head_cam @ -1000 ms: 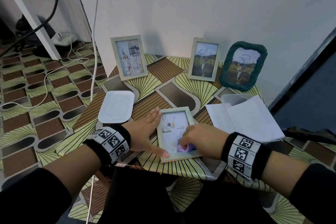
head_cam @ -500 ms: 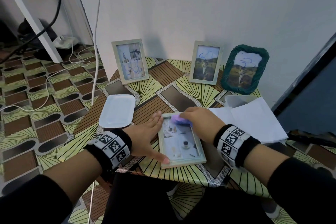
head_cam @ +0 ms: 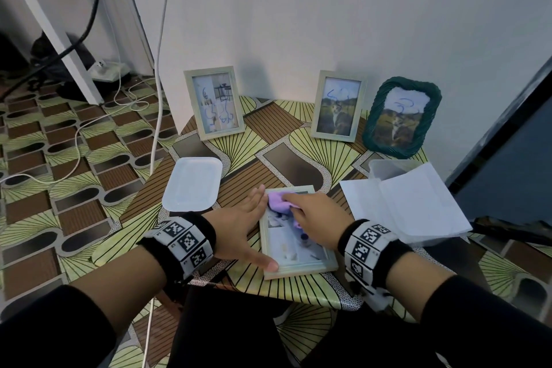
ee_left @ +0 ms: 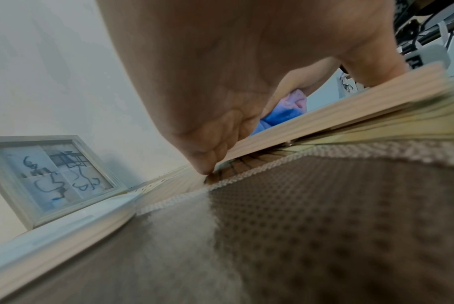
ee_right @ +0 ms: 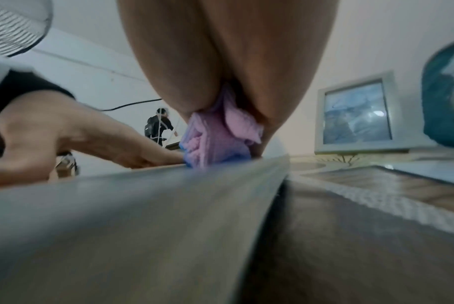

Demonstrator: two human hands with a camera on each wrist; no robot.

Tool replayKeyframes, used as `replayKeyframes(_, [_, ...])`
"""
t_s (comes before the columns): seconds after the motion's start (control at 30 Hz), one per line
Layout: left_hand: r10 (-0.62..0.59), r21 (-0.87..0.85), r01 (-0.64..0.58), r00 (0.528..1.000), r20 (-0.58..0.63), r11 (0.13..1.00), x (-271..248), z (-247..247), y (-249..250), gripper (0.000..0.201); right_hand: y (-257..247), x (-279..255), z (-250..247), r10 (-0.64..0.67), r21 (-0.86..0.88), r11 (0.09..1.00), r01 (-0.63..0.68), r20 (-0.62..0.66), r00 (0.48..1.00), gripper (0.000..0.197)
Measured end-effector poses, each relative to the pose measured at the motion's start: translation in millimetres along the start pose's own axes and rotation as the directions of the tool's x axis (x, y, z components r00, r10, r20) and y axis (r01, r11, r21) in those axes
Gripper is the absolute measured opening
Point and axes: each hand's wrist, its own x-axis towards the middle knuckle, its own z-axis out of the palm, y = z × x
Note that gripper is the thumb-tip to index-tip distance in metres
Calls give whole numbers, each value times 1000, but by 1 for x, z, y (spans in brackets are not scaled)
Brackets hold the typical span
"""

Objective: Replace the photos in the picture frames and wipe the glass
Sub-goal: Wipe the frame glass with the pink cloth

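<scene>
Item: pale green wooden picture frame (head_cam: 298, 233), flat, glass up, at near edge of small table under patterned green-and-brown oilcloth (head_cam: 304, 158). Step in hand, by judgement: wiping of glass.

Tool: bunched lilac microfibre cloth (head_cam: 279, 202), at far left corner of glass, close beside left fingertips.

Right hand (head_cam: 316, 219): palm down over upper half of glass, fingers curled round cloth and gripping it, knuckles raised; wrist low, forearm in from near right. Cloth wad pinched between thumb and fingers, bottom touching glass, per right wrist view.

Left hand (head_cam: 239, 227): flat and open, fingers straight along left rail of frame, fingertips near far corner, thumb (head_cam: 268, 264) on near left corner. No grip; bracing only. Palm edge against frame side, per left wrist view.

Method notes, as judgement:
- Left hand best kept off glass, pressing rail sideways, against sliding on slick oilcloth.
- Overlapping strokes, far edge to near edge, corners included.
- Light, even pressure; frame close to table edge, risk of push-off.
- Fresh fold of cloth if smearing.

Awaiting attention: three upright frames at wall, blue scribbles on glass — pale frame with interior photo (head_cam: 213, 103), pale frame with cat photo (head_cam: 339, 106), dark green woven frame (head_cam: 401, 118).

Also present: white plastic tray (head_cam: 192, 182); white paper sheets (head_cam: 412, 203).
</scene>
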Motion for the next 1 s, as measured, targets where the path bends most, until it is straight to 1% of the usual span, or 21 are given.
replayKeyframes(0.1, [3,-2,-3,1000,-9,1000,-1,-1,0,144,-5,6,-3,29,146,989,-29,-1,1000,32])
replayKeyframes(0.2, [9,2,-9,1000,-14,1000,-1,-2,1,144,-11,10,-3,24,253,967,-29,21,999,29])
replayKeyframes(0.33, [20,-8,-20,999,-26,1000,-3,-3,0,142,-18,9,2,-32,285,958,11,70,997,22])
replayKeyframes(0.43, [8,11,-8,1000,-8,1000,-2,-2,-2,142,-18,-1,4,-55,346,938,25,78,995,23])
replayKeyframes(0.5, [-3,28,3,1000,-1,1000,-2,-2,-2,142,-17,-12,3,-75,328,944,36,107,991,24])
replayKeyframes(0.57, [-10,48,10,1000,4,999,-1,-2,-2,145,-15,-24,1,-107,311,949,54,156,982,30])
replayKeyframes(0.67, [-9,65,8,1000,7,998,0,-2,-2,147,-12,-45,-2,-168,247,962,112,218,961,37])
replayKeyframes(0.77, [-8,71,8,1000,2,997,0,-1,-3,146,-10,-61,-5,-240,234,954,189,216,946,40])
replayKeyframes(0.83, [-12,60,12,1000,7,998,0,-1,-2,146,-5,-63,-8,-257,203,955,216,208,944,42])
replayKeyframes(0.93, [-18,48,17,1000,14,999,-1,-2,-1,146,1,-63,-12,-265,64,964,257,235,935,41])
replayKeyframes(1.0, [-20,45,20,1000,15,999,-2,-3,-1,146,6,-64,-14,-302,-33,947,321,256,918,36])
